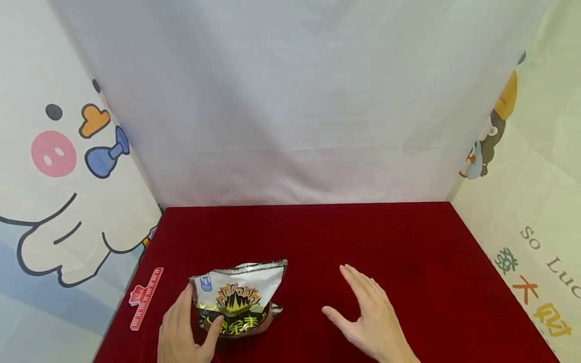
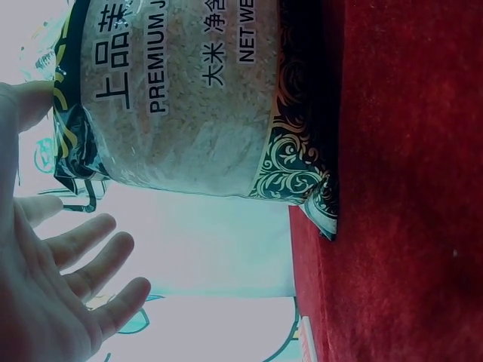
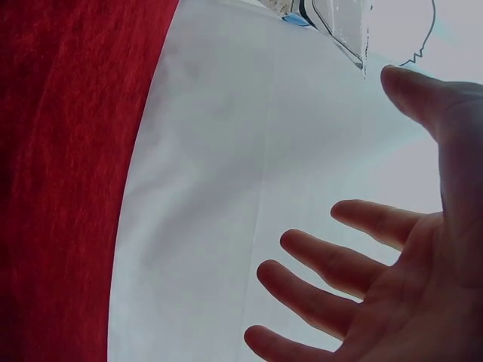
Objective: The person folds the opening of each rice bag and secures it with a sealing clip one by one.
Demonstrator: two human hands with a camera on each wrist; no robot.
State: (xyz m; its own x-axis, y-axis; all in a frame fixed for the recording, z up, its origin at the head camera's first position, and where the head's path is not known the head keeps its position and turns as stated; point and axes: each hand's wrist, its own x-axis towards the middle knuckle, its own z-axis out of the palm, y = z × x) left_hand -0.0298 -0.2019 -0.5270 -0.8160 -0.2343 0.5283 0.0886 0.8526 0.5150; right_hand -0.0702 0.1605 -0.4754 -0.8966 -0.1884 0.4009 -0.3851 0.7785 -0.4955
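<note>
A bag of rice [image 1: 238, 302] stands on the red tabletop, its printed white top spread toward the right. Grains show through its clear front panel in the left wrist view. My left hand [image 1: 183, 327] is at the bag's left side, thumb against its front and fingertips along the upper left edge. In the left wrist view the other fingers of that hand [image 2: 68, 279] are spread and loosely bent, apart from the bag. To the right of the bag, my right hand [image 1: 374, 317] hovers with fingers extended and thumb apart, holding nothing.
A red ruler-like clip [image 1: 146, 300] with a small shaped tab lies near the table's left edge. The red cloth-covered table [image 1: 308, 232] is bordered by a pale back curtain [image 1: 299, 111] and printed side curtains.
</note>
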